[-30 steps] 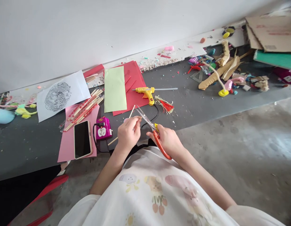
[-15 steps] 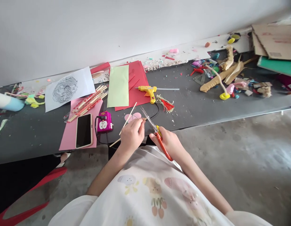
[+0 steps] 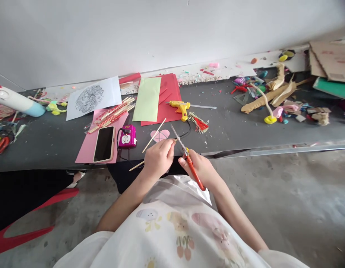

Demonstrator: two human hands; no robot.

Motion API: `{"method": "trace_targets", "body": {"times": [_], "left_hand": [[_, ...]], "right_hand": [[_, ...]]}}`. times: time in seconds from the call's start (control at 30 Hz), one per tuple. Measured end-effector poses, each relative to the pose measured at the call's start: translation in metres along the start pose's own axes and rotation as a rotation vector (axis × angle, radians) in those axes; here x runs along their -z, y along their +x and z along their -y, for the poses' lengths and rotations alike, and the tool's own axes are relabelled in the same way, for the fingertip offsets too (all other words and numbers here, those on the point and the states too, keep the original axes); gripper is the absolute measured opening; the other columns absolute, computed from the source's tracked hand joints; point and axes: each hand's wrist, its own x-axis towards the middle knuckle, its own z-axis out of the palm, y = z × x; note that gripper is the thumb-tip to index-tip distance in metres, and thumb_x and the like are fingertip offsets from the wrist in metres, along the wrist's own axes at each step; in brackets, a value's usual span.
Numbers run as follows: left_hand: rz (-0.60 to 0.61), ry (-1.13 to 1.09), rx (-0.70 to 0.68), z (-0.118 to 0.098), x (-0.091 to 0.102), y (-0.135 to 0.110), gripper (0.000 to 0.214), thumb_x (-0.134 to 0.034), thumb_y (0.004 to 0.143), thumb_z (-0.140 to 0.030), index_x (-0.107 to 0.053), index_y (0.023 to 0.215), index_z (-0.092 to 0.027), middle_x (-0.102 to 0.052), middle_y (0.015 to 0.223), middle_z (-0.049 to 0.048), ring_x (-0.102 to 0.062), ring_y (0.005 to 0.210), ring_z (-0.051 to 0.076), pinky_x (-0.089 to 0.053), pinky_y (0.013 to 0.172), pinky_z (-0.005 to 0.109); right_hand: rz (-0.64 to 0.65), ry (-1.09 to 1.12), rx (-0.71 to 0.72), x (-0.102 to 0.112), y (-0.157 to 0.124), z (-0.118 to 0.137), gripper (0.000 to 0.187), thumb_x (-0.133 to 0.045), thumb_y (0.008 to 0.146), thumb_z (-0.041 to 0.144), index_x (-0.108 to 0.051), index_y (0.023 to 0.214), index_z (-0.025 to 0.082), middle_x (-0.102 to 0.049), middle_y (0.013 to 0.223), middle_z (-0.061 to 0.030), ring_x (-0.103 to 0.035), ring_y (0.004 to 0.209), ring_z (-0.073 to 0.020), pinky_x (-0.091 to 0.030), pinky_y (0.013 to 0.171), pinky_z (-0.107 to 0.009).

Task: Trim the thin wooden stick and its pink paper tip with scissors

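- left hand [image 3: 158, 158] fingers pinch the stick [image 3: 136, 166], which runs lower-left to upper-right
- right hand [image 3: 199, 169] fingers grip orange scissors [image 3: 186, 152], blades meeting its upper-right tip

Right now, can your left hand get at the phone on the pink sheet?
Probably yes. The phone lies left of the left hand, near the front edge of the table, with only the purple socket between them. But that hand is pinching a wooden stick, so it isn't free.
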Motion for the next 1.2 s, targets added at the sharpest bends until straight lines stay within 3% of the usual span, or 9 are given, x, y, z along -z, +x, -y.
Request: {"method": "trace_targets", "body": {"times": [0.2,0.93,1.2], "left_hand": [[0.036,0.014,0.017,0.004,-0.001,-0.003,0.013,-0.048,0.091,-0.018,-0.061,0.093,-0.018,-0.071,0.081,0.0031,-0.067,0.071,0.013,-0.044,0.064,0.022],[-0.001,-0.032,0.005,0.020,-0.002,-0.008,0.013,-0.050,0.088,-0.017,-0.062,0.089,-0.019,-0.072,0.083,0.0041,-0.068,0.073,0.014,-0.049,0.066,0.022],[-0.040,-0.051,-0.015,0.021,0.000,0.003,0.012,-0.050,0.088,-0.016,-0.062,0.088,-0.018,-0.072,0.080,0.0026,-0.066,0.068,0.013,-0.047,0.062,0.021]], "right_hand": [[-0.032,-0.043,-0.067,-0.001,0.004,0.005,0.042,-0.034,0.089,0.061,-0.038,0.071,0.023,-0.057,0.065,0.0003,-0.050,0.055,-0.0148,-0.032,0.053,-0.024],[-0.068,-0.145,-0.111,-0.004,0.005,0.014,0.039,-0.039,0.089,0.057,-0.038,0.069,0.024,-0.059,0.063,-0.0013,-0.053,0.055,-0.0169,-0.029,0.052,-0.025],[-0.058,-0.101,0.003,0.000,0.011,0.013,0.040,-0.043,0.086,0.061,-0.035,0.076,0.024,-0.058,0.073,-0.0013,-0.053,0.058,-0.0162,-0.034,0.055,-0.025]]}}
